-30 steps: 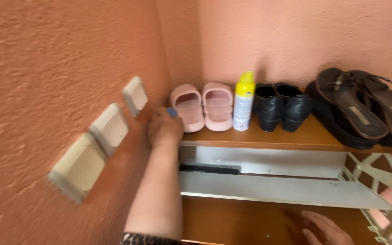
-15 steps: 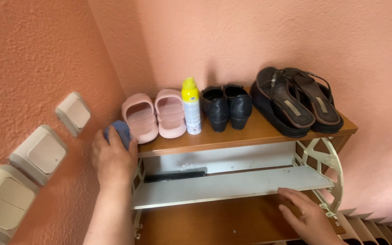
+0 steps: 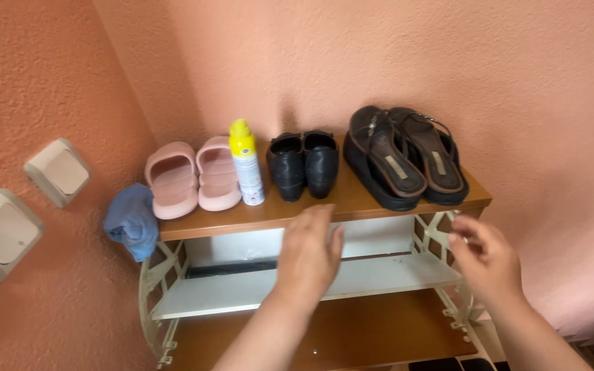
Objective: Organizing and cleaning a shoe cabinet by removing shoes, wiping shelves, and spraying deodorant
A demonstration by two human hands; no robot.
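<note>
Left hand (image 3: 309, 257) is leaving the blue cloth (image 3: 132, 221) hanging, fingers loose and empty; right hand (image 3: 487, 259) lifting (fingertips blurred, grip unclear).

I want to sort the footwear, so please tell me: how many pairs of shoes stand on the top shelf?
3 pairs, all on the top shelf: pink slippers at the left, black shoes in the middle right of the yellow spray can, dark sandals at the right. The lower shelves show none.
</note>
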